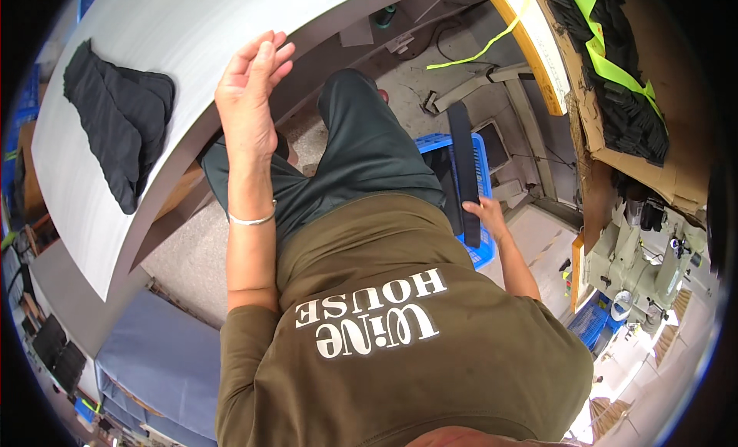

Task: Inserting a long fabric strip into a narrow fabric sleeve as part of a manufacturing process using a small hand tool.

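Note:
My left hand hovers open, fingers together and stretched out, over the edge of a grey table; a thin bracelet circles that wrist. A pile of black fabric pieces lies on the table to the left of that hand. My right hand reaches down at my right side and holds a long black fabric strip above a blue plastic basket on the floor. My lap and olive shirt fill the middle of the view.
At the upper right, a cardboard-covered bench carries stacked black fabric pieces and neon yellow straps. A sewing machine stands at the right. Cables and a pedal frame lie on the concrete floor.

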Motion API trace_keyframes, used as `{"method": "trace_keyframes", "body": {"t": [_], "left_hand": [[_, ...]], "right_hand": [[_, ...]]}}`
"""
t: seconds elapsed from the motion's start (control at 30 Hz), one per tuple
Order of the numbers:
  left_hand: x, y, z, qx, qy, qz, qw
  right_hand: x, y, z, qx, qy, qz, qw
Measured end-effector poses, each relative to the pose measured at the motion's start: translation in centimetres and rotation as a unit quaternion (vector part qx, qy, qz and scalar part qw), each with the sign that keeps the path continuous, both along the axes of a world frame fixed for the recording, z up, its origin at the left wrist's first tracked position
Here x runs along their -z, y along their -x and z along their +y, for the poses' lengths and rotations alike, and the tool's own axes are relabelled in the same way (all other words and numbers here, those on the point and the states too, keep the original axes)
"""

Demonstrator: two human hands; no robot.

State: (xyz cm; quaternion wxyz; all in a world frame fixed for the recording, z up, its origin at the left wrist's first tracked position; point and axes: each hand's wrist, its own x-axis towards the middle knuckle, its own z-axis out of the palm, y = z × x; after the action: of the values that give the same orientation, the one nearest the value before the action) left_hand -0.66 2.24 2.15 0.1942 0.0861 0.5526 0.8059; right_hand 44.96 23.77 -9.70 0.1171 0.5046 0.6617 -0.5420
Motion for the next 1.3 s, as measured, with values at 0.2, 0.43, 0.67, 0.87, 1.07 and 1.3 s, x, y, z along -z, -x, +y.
{"method": "trace_keyframes", "body": {"t": [0.2, 0.43, 0.67, 0.87, 1.07, 1.3], "left_hand": [[-0.7, 1.6, -3.0, -0.066, 0.030, 0.021, 0.997], [-2.0, 3.0, -9.3, -0.218, 0.086, 0.174, 0.957], [-3.2, 4.8, -13.7, -0.276, 0.425, 0.330, 0.796], [0.4, 6.1, -19.0, -0.239, 0.462, 0.327, 0.789], [-1.3, 8.1, -15.1, -0.325, 0.346, 0.252, 0.843], [1.8, 9.5, -4.8, -0.089, 0.416, 0.357, 0.831]], "right_hand": [[10.8, -12.2, -1.5, 0.067, -0.197, -0.040, 0.977], [6.4, 12.3, 1.6, -0.013, -0.213, 0.102, 0.972], [-10.0, 39.7, -0.8, -0.161, -0.578, 0.379, 0.704], [-8.3, 54.0, 1.4, -0.215, -0.586, 0.379, 0.683], [-8.5, 56.0, 3.3, -0.227, -0.615, 0.341, 0.674], [-9.7, 48.3, 6.3, -0.168, -0.619, 0.395, 0.658]]}}
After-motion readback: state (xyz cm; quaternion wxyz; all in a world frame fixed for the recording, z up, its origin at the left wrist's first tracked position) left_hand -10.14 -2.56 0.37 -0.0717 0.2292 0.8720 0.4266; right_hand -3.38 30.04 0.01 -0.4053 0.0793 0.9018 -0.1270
